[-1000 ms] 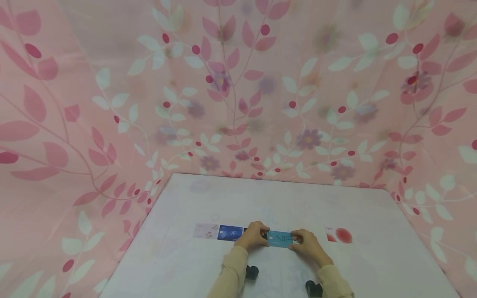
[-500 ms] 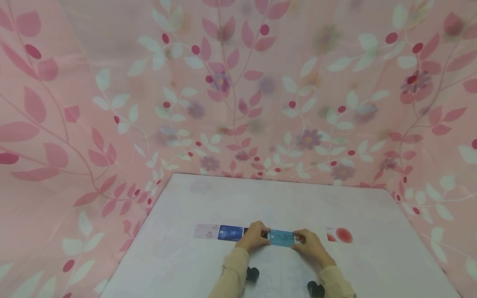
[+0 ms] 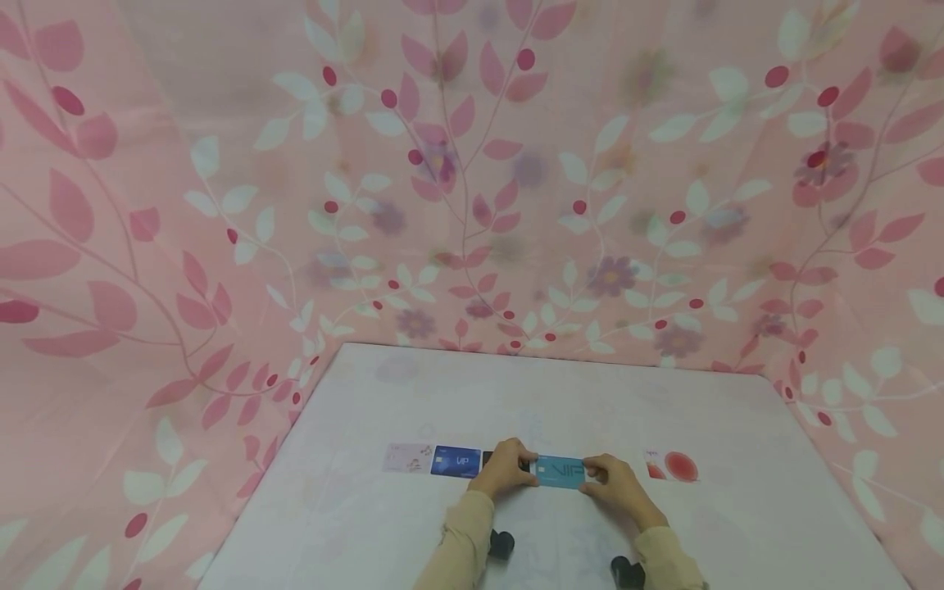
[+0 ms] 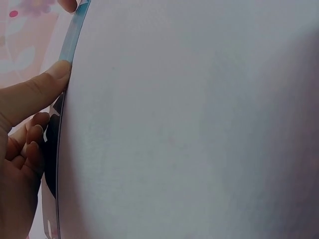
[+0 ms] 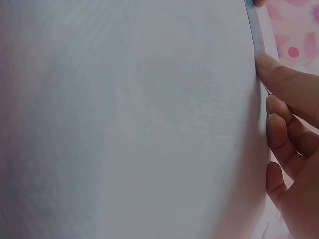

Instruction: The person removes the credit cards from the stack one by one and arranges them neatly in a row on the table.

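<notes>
A teal card with "VIP" lettering (image 3: pixel 560 472) lies on the white table between both hands. My left hand (image 3: pixel 507 470) pinches its left end between thumb and a finger. The right hand (image 3: pixel 614 483) grips the opposite end in the same way. Beneath the left hand sits a black card (image 3: pixel 492 460), mostly hidden. In the left wrist view, the left thumb (image 4: pixel 59 72) presses at the edge of the teal card (image 4: pixel 74 37). The right wrist view has the right thumb (image 5: pixel 271 64) on the card's near edge, other fingers curled below.
Left of the black card, a blue VIP card (image 3: pixel 456 461) and a pale floral card (image 3: pixel 407 458) continue the row. A white card with a red circle (image 3: pixel 680 465) lies farther right on the white table (image 3: pixel 560 393). Pink leaf-patterned cloth (image 3: pixel 472 205) surrounds the table.
The teal card has slid slightly to the right, both hands moving along with it. Its left edge is now a little farther from the black card. The other cards have stayed put.
</notes>
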Demonstrator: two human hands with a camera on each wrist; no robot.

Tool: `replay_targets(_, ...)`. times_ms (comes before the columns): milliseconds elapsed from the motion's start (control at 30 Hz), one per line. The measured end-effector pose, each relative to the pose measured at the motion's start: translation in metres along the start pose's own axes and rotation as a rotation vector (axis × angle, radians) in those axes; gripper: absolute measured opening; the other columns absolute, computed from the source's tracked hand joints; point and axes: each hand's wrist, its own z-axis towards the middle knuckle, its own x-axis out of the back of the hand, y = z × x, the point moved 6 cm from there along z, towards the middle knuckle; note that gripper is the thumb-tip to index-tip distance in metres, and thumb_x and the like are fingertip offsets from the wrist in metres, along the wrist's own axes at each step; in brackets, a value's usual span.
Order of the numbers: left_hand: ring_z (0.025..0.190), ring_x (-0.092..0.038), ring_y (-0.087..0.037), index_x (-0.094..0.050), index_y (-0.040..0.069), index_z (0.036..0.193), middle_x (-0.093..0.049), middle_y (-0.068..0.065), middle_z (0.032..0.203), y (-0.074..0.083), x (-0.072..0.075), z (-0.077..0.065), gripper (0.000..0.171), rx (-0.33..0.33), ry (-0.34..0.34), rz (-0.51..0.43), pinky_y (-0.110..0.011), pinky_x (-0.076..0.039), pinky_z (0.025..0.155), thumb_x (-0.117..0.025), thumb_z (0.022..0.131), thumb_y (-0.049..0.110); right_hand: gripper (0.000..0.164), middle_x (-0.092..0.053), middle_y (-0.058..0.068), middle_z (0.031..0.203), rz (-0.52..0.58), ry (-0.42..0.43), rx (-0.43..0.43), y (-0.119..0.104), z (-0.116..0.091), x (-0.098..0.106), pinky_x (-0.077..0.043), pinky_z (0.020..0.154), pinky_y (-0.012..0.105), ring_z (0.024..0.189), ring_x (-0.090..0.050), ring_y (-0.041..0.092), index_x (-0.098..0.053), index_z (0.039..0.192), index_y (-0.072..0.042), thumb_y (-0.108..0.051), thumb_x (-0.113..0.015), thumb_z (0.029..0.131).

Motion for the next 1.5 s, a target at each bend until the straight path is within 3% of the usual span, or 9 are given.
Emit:
replay_targets(600, 0.070, -0.042, -0.004, -0.069, 0.000, 0.108, -0.053, 0.001, 0.079, 0.008, -0.004, 0.006, 0.044, -0.040, -0.023, 0.046, -0.017, -0.040, 0.064, -0.083, 0.068, 0.010, 0.040, -0.061, 0.001, 0.085, 0.015, 0.009, -0.024, 0.011, -0.002, 0.009, -0.047, 0.071, 0.028, 0.079, -0.053, 0.015, -0.066, 0.105, 0.002, -0.007, -0.080, 0.070)
replay_targets(700, 0.070, -0.043, -0.004, -0.069, -0.002, 0.107, -0.055, 0.001, 0.079, 0.010, -0.003, 0.006, 0.043, -0.040, -0.022, 0.025, -0.017, -0.041, 0.065, -0.083, 0.068, 0.010, 0.040, -0.061, 0.000, 0.084, 0.062, 0.058, 0.037, 0.017, -0.003, 0.016, -0.048, 0.069, 0.027, 0.076, -0.054, 0.013, -0.065, 0.106, 0.003, -0.009, -0.079, 0.071)
replay_targets(733, 0.070, -0.043, -0.004, -0.069, -0.002, 0.107, -0.055, 0.000, 0.079, 0.011, -0.002, 0.006, 0.044, -0.046, -0.015, 0.016, -0.017, -0.041, 0.065, -0.083, 0.067, 0.009, 0.038, -0.061, 0.000, 0.082, 0.078, 0.097, 0.096, 0.019, -0.004, 0.020, -0.048, 0.067, 0.025, 0.074, -0.054, 0.012, -0.065, 0.104, 0.004, -0.011, -0.080, 0.072)
replay_targets(833, 0.068, -0.044, -0.004, -0.069, -0.003, 0.105, -0.057, -0.002, 0.078, 0.013, 0.000, 0.006, 0.045, -0.079, 0.017, 0.014, -0.017, -0.041, 0.063, -0.084, 0.065, 0.008, 0.038, -0.058, -0.001, 0.079, 0.064, 0.163, 0.162, 0.026, -0.007, 0.038, -0.046, 0.063, 0.024, 0.071, -0.052, 0.010, -0.065, 0.103, 0.005, -0.015, -0.079, 0.073)
replay_targets(933, 0.067, -0.043, -0.003, -0.069, -0.002, 0.105, -0.058, -0.003, 0.079, 0.017, -0.001, 0.008, 0.046, -0.120, 0.053, 0.041, -0.016, -0.041, 0.061, -0.085, 0.063, 0.009, 0.036, -0.059, 0.000, 0.079, 0.014, 0.187, 0.152, 0.037, -0.007, 0.058, -0.045, 0.062, 0.023, 0.071, -0.052, 0.012, -0.066, 0.102, 0.005, -0.014, -0.078, 0.074)
replay_targets(1000, 0.067, -0.044, -0.003, -0.069, -0.001, 0.104, -0.060, -0.004, 0.081, 0.021, -0.003, 0.011, 0.046, -0.144, 0.075, 0.061, -0.015, -0.041, 0.061, -0.086, 0.063, 0.010, 0.037, -0.060, 0.001, 0.081, -0.029, 0.175, 0.093, 0.047, -0.006, 0.070, -0.045, 0.063, 0.025, 0.073, -0.052, 0.012, -0.066, 0.105, 0.004, -0.012, -0.078, 0.074)
replay_targets(1167, 0.071, -0.049, -0.004, -0.068, -0.001, 0.103, -0.064, -0.005, 0.086, 0.037, -0.010, 0.020, 0.042, -0.168, 0.098, 0.040, -0.015, -0.044, 0.064, -0.084, 0.066, 0.011, 0.040, -0.062, 0.005, 0.083, -0.087, 0.184, 0.035, 0.068, -0.007, 0.097, -0.044, 0.064, 0.026, 0.074, -0.054, 0.014, -0.065, 0.108, 0.004, -0.011, -0.079, 0.073)
replay_targets(1333, 0.071, -0.052, -0.004, -0.068, -0.001, 0.102, -0.065, -0.006, 0.085, 0.054, -0.023, 0.033, 0.039, -0.201, 0.114, -0.004, -0.014, -0.044, 0.065, -0.083, 0.069, 0.014, 0.045, -0.064, 0.011, 0.087, -0.089, 0.171, -0.003, 0.088, -0.009, 0.112, -0.045, 0.065, 0.028, 0.078, -0.056, 0.020, -0.063, 0.110, 0.006, -0.012, -0.080, 0.072)
replay_targets(1500, 0.069, -0.052, -0.004, -0.069, -0.003, 0.097, -0.066, -0.008, 0.082, 0.066, -0.036, 0.048, 0.033, -0.230, 0.203, -0.026, -0.013, -0.043, 0.063, -0.082, 0.070, 0.013, 0.050, -0.062, 0.014, 0.092, -0.095, 0.121, -0.035, 0.100, -0.010, 0.120, -0.045, 0.067, 0.031, 0.082, -0.056, 0.024, -0.060, 0.113, 0.007, -0.015, -0.080, 0.073)
